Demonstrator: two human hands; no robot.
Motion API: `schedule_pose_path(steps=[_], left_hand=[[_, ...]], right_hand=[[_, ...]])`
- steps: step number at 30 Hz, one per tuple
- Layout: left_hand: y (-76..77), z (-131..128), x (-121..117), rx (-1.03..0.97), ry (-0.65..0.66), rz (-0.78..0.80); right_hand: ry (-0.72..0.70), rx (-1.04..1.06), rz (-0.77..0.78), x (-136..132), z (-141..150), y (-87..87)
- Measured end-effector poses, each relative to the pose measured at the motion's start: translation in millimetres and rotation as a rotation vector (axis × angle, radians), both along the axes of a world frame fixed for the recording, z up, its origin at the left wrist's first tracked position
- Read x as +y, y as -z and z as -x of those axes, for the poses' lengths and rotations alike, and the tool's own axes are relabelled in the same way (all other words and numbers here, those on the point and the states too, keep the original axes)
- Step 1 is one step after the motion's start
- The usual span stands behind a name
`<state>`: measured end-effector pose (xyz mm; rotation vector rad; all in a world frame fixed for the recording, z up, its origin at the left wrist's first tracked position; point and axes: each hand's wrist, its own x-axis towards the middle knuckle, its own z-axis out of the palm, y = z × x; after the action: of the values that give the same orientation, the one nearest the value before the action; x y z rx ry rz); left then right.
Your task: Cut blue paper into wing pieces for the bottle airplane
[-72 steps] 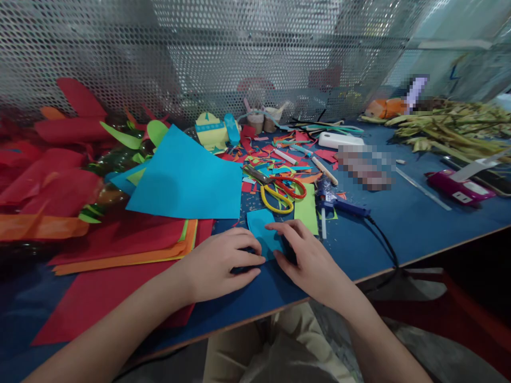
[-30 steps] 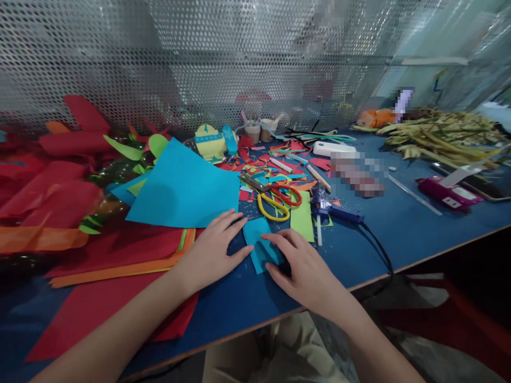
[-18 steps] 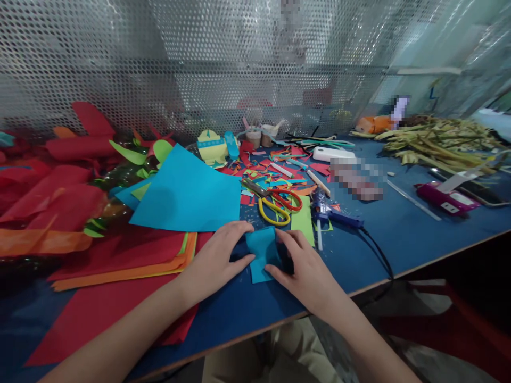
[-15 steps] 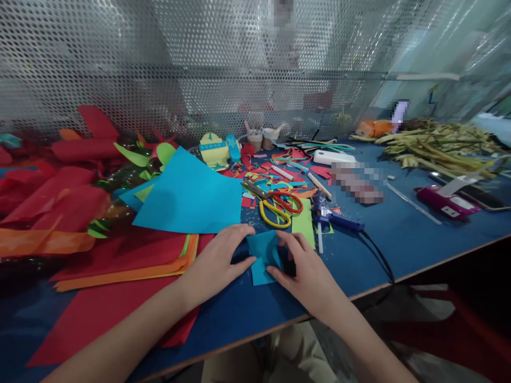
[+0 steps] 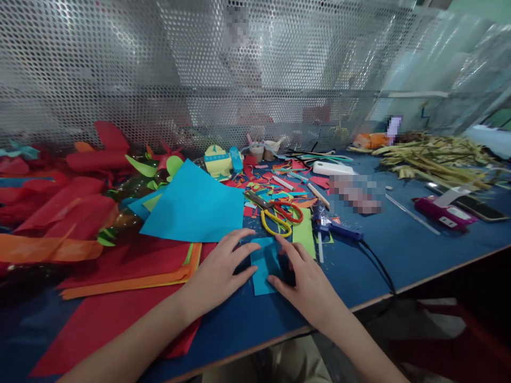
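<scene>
A small blue paper rectangle [image 5: 264, 266] lies nearly flat on the blue table near its front edge. My left hand [image 5: 227, 263] is at its left side, fingers spread, with the fingertips at or just beside the paper's edge. On the opposite side is my right hand [image 5: 305, 274], thumb and index finger apart, the thumb tip resting at the paper's lower right. Just beyond the paper are scissors [image 5: 279, 217] with one red and one yellow handle. A large blue sheet [image 5: 195, 207] lies up to the left, and a light green paper piece [image 5: 304, 233] sits behind my right hand.
A blue glue gun [image 5: 339, 230] with a cord lies to the right, near a purple device [image 5: 445, 213]. Red sheets [image 5: 120, 324] and orange strips [image 5: 131, 284] cover the left. Colourful scraps [image 5: 275, 186] are scattered behind the scissors; dried stalks [image 5: 431, 157] lie at back right.
The small blue paper, earlier bent up between my hands, now lies flatter. The fingers of my left hand have spread farther apart. The camera view has tilted slightly upward.
</scene>
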<state>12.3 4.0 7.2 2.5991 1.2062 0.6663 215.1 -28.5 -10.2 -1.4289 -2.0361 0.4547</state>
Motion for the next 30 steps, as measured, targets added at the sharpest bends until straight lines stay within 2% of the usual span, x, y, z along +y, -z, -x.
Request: schedule_pose_path(steps=[7, 10, 13, 17, 21, 27, 30], left_hand=[[1.6, -4, -4, -0.240, -0.042, 0.177], [-4.0, -5, -7, -0.339, 0.041, 0.301], [-11.4, -4, -9, -0.351, 0.168, 0.389], [-15.2, -3, -7, -0.214, 0.189, 0.336], [-13.8, -6, -7, -0.040, 0.273, 0.250], [-16.4, -6, -10, 0.010, 0.304, 0.197], [-14.9, -7, -10, 0.023, 0.291, 0.174]], right_hand=[[-0.015, 0.028, 0.036, 0, 0, -1.0], [-0.093, 0.101, 0.080, -1, -3, -5.6], [-0.189, 0.166, 0.097, -2, -6, -10.2], [-0.232, 0.239, 0.117, -4, -9, -12.2], [-0.228, 0.256, 0.179, -7, -14, -14.7], [-0.369, 0.274, 0.289, -23, -26, -20.1], [-0.401, 0.223, 0.257, -28, -29, -18.0]])
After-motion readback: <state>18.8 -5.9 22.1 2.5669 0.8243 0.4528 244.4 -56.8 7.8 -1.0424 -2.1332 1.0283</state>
